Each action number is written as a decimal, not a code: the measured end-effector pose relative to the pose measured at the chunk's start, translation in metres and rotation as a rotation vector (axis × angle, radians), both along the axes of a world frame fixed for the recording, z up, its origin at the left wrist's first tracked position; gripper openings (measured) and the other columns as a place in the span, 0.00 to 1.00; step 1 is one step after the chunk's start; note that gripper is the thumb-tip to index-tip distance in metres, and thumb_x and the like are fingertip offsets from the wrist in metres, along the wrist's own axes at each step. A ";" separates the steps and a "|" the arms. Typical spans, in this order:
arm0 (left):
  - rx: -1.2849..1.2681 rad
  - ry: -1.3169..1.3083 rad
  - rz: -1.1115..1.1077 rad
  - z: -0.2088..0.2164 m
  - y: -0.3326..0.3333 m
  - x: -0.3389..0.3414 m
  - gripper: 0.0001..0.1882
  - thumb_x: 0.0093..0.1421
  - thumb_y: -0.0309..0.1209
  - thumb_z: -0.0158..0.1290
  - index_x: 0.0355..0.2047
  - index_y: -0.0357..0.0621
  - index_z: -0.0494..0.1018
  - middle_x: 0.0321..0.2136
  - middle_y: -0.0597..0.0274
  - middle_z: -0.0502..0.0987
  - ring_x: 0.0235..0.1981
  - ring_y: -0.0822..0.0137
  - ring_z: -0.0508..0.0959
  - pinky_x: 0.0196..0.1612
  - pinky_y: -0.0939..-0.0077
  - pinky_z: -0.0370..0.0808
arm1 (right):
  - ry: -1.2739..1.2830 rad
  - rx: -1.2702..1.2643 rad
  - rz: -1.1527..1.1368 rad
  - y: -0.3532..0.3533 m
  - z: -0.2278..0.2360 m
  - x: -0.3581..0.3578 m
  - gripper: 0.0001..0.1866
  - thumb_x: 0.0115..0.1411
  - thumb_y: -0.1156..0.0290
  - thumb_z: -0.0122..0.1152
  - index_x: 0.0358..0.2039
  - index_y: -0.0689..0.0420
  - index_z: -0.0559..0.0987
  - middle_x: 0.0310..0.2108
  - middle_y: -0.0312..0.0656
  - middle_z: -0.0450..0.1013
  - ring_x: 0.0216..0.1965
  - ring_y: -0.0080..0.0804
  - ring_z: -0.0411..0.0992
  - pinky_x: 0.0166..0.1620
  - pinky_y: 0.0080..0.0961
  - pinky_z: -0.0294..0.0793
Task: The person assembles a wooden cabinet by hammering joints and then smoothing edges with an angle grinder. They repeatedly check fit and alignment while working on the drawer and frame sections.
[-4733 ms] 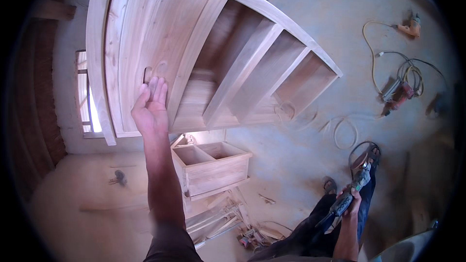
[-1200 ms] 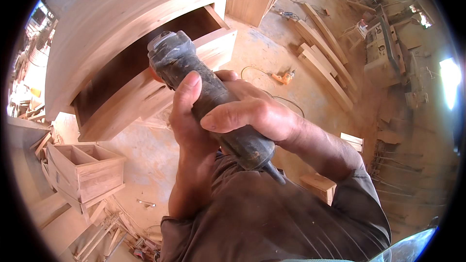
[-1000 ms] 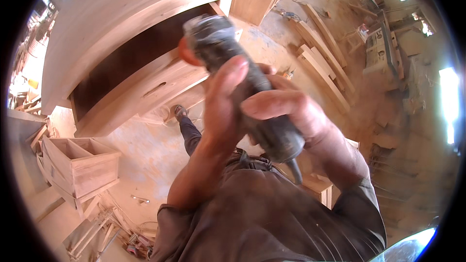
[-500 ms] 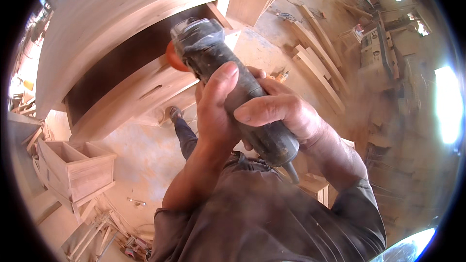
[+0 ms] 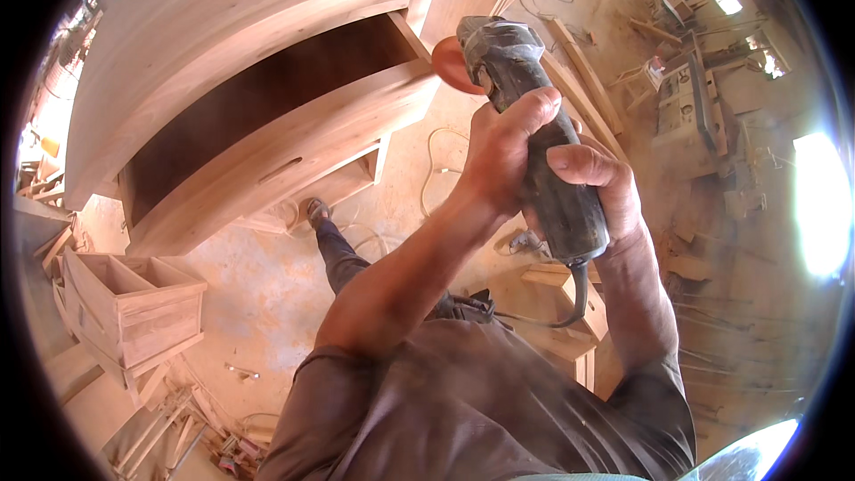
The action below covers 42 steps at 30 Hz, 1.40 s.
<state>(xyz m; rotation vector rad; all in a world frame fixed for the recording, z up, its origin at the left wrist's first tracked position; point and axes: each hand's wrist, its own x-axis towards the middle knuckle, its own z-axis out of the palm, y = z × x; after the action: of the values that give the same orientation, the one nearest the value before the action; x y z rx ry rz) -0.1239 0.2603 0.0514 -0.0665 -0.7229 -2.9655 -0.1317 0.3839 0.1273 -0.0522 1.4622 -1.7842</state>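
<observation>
Both hands grip a dark, dust-covered angle grinder (image 5: 557, 169), held tilted in front of my chest. My left hand (image 5: 508, 147) wraps the body near the head, thumb lying along the top. My right hand (image 5: 601, 183) is closed round the rear part, its thumb across the casing. An orange-red disc (image 5: 456, 66) on the tool's head is beside the right end of a curved wooden drawer front (image 5: 294, 156), apart from it as far as I can tell. The drawer stands pulled out of a large pale wooden cabinet (image 5: 267, 0). A power cord (image 5: 581, 289) hangs from the grinder's rear.
A small wooden box with compartments (image 5: 160, 316) stands at the left. Long boards (image 5: 583, 98) lie on the floor beyond my hands. Another cord (image 5: 430, 160) loops over the floor near the cabinet. Workbenches and timber (image 5: 690, 107) line the right side.
Both hands have carried the grinder to the right, away from above the drawer, and turned it more upright. The drawer's right end and the floor cord have come into view.
</observation>
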 end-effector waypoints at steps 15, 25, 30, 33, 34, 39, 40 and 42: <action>-0.098 -0.167 0.459 0.016 -0.036 0.086 0.26 0.60 0.45 0.52 0.44 0.30 0.70 0.36 0.54 0.74 0.38 0.62 0.76 0.43 0.63 0.75 | 0.081 0.049 0.429 -0.067 0.004 0.023 0.32 0.51 0.62 0.69 0.52 0.68 0.73 0.48 0.49 0.69 0.52 0.34 0.69 0.55 0.29 0.67; 0.037 -0.085 0.052 0.004 -0.012 0.010 0.16 0.61 0.38 0.53 0.35 0.34 0.74 0.27 0.56 0.78 0.26 0.68 0.78 0.32 0.71 0.77 | 0.008 0.146 0.008 -0.017 0.005 0.004 0.33 0.51 0.63 0.64 0.55 0.67 0.67 0.31 0.49 0.74 0.24 0.38 0.76 0.28 0.29 0.79; -0.035 -0.060 0.013 0.004 -0.015 0.005 0.22 0.60 0.43 0.53 0.41 0.32 0.70 0.32 0.51 0.77 0.32 0.63 0.79 0.39 0.66 0.79 | -0.007 0.089 0.017 -0.015 -0.001 -0.001 0.22 0.53 0.60 0.62 0.38 0.69 0.75 0.24 0.55 0.76 0.20 0.40 0.76 0.23 0.30 0.78; -0.102 -0.072 0.075 0.004 -0.025 0.019 0.21 0.61 0.42 0.53 0.41 0.32 0.71 0.32 0.51 0.78 0.32 0.63 0.79 0.39 0.67 0.79 | -0.016 0.105 0.101 -0.022 -0.003 0.003 0.23 0.53 0.60 0.63 0.39 0.69 0.74 0.24 0.54 0.75 0.20 0.39 0.76 0.23 0.29 0.77; -0.102 -0.080 0.095 0.004 -0.029 0.025 0.21 0.61 0.41 0.53 0.41 0.32 0.71 0.32 0.51 0.78 0.32 0.63 0.79 0.39 0.67 0.79 | 0.023 0.112 0.106 -0.028 -0.005 0.006 0.24 0.52 0.58 0.62 0.38 0.69 0.75 0.23 0.53 0.75 0.18 0.39 0.75 0.21 0.30 0.77; -0.068 -0.088 0.218 0.000 -0.055 0.066 0.20 0.61 0.41 0.53 0.40 0.32 0.72 0.32 0.51 0.78 0.32 0.63 0.79 0.37 0.67 0.79 | 0.112 0.121 0.206 -0.063 -0.008 0.038 0.27 0.52 0.55 0.60 0.38 0.70 0.74 0.21 0.52 0.74 0.16 0.38 0.73 0.19 0.30 0.75; -0.061 -0.112 0.227 0.002 -0.058 0.073 0.20 0.61 0.41 0.53 0.40 0.32 0.72 0.32 0.51 0.78 0.32 0.63 0.79 0.36 0.67 0.79 | 0.123 0.104 0.268 -0.067 -0.007 0.040 0.29 0.51 0.54 0.61 0.39 0.71 0.74 0.21 0.52 0.74 0.16 0.37 0.73 0.19 0.29 0.75; -0.136 -0.180 0.305 0.007 -0.070 0.094 0.22 0.60 0.43 0.54 0.40 0.32 0.73 0.33 0.52 0.78 0.32 0.63 0.79 0.35 0.68 0.78 | 0.094 0.136 0.360 -0.082 -0.002 0.050 0.31 0.47 0.54 0.62 0.42 0.69 0.72 0.24 0.50 0.74 0.20 0.36 0.75 0.22 0.28 0.76</action>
<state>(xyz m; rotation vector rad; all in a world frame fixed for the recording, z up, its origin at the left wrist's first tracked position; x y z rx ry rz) -0.0296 0.1907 0.0582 0.2798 -0.8680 -2.6513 -0.0819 0.3019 0.1257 -0.3138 1.5276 -1.4052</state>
